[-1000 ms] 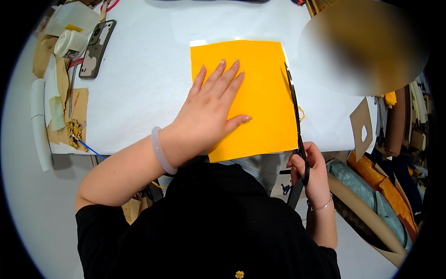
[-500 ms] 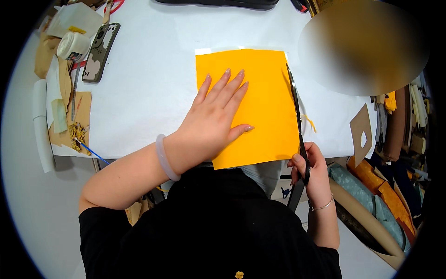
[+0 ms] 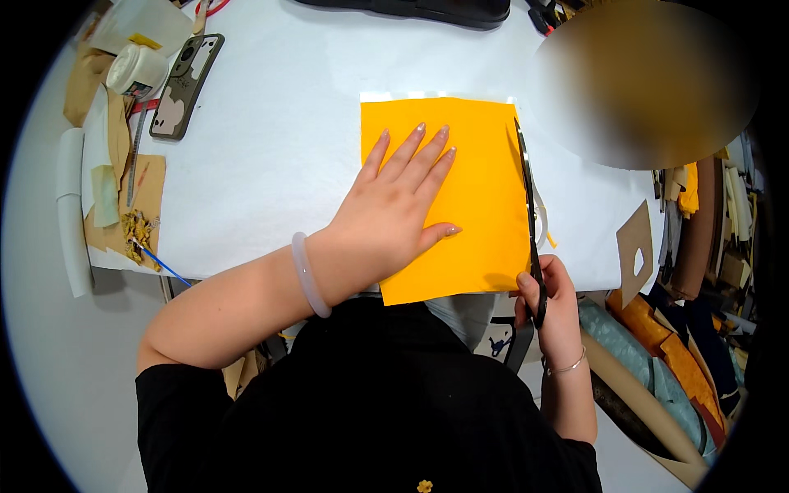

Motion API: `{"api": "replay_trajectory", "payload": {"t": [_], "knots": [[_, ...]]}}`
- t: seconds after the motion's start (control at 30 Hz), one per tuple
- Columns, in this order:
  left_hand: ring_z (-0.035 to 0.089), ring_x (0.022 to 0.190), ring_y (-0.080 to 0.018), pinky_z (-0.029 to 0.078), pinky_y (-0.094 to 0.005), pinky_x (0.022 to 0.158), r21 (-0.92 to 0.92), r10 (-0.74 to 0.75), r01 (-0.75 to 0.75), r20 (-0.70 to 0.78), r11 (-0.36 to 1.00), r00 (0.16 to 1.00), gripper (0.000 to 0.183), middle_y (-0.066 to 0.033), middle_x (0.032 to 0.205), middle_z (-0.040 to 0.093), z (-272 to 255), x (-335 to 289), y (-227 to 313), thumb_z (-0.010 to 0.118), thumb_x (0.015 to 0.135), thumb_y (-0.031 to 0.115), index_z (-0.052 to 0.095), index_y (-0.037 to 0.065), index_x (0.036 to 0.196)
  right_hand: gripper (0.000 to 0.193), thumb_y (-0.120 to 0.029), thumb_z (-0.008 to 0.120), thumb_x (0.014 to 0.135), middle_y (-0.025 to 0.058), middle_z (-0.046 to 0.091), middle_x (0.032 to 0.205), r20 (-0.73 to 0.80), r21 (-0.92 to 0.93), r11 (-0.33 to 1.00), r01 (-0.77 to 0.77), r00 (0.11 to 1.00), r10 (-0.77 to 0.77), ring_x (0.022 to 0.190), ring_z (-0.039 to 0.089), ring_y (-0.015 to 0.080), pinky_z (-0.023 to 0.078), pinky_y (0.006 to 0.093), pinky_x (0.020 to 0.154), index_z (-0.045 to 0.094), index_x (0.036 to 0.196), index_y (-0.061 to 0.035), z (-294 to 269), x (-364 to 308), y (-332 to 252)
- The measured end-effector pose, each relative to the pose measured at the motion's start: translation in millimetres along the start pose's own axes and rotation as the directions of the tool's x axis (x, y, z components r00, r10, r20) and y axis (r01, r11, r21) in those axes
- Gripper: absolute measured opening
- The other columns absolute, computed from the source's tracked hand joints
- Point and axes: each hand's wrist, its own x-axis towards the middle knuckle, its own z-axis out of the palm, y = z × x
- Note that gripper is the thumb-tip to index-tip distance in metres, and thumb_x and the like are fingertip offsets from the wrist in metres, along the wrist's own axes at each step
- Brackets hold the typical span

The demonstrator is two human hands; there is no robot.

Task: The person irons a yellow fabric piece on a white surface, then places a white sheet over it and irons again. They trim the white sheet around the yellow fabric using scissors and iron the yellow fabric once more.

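A yellow sheet (image 3: pixel 481 197) lies on the white-covered table in front of me, with a pale strip showing along its far edge. My left hand (image 3: pixel 392 205) rests flat on it, fingers spread. At the sheet's right edge, my right hand (image 3: pixel 552 296) grips black-handled scissors (image 3: pixel 529 197) whose blades point away from me along that edge. Whether the blades are parted is hard to make out. Just right of the scissors a narrow pale strip (image 3: pixel 541 218) curls, with a small yellow scrap (image 3: pixel 552 241) by its near end.
Left on the table are a phone (image 3: pixel 187 86), a white jar (image 3: pixel 136 71), a clear box (image 3: pixel 148 29) and brown card (image 3: pixel 151 197). A black case (image 3: pixel 411 8) lies at the far edge. A brown template (image 3: pixel 634 255) overhangs the right edge, near rolled materials (image 3: pixel 641 394).
The whole view has shifted slightly. The yellow scrap beside the scissors sits nearer me, and more of the pale strip shows. My left hand stays flat on the sheet.
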Motion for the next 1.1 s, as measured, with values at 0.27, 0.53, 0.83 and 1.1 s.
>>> {"api": "replay_trajectory", "payload": {"t": [0.27,0.53,0.83,1.1], "knots": [[0.029,0.162,-0.0408,0.018,-0.0585,0.132,-0.025,-0.005,0.005,-0.002,1.000,1.000,0.083,-0.0198,0.174,0.033,-1,-1,0,0.063,0.104,0.052,0.041,-0.002,0.162,0.030,-0.016,0.079,0.101,0.0017,0.060,0.081,0.016,-0.012,1.000,0.004,1.000,-0.004,0.050,0.053,0.0086,0.044,0.0234,0.044,0.052,0.109,-0.0056,-3,5,-2],[0.030,0.161,-0.0403,0.019,-0.0583,0.132,-0.019,0.011,-0.011,-0.009,1.000,1.000,0.082,-0.0202,0.173,0.034,-5,0,0,0.064,0.104,0.052,0.043,-0.004,0.160,0.030,-0.018,0.080,0.101,-0.0011,0.058,0.081,-0.022,-0.046,0.999,-0.008,1.000,0.007,0.050,0.053,0.0072,0.045,0.0228,0.044,0.053,0.108,-0.0059,3,18,-20],[0.029,0.162,-0.0396,0.018,-0.0578,0.132,-0.025,0.012,-0.011,0.005,1.000,1.000,0.081,-0.0207,0.173,0.033,-4,-1,-1,0.062,0.105,0.052,0.043,-0.004,0.161,0.034,-0.024,0.082,0.099,-0.0026,0.056,0.078,0.003,-0.033,0.999,0.010,1.000,-0.010,0.051,0.053,0.0070,0.046,0.0224,0.044,0.054,0.108,-0.0052,0,18,-17],[0.028,0.162,-0.0392,0.017,-0.0572,0.133,-0.038,0.011,-0.011,0.002,0.999,1.000,0.081,-0.0213,0.173,0.033,-4,-2,-2,0.061,0.105,0.052,0.043,-0.004,0.161,0.034,-0.030,0.079,0.101,-0.0030,0.057,0.077,-0.040,-0.125,0.992,0.009,0.999,-0.014,0.055,0.055,0.0067,0.048,0.0237,0.046,0.055,0.108,-0.0060,8,31,-34]]}}
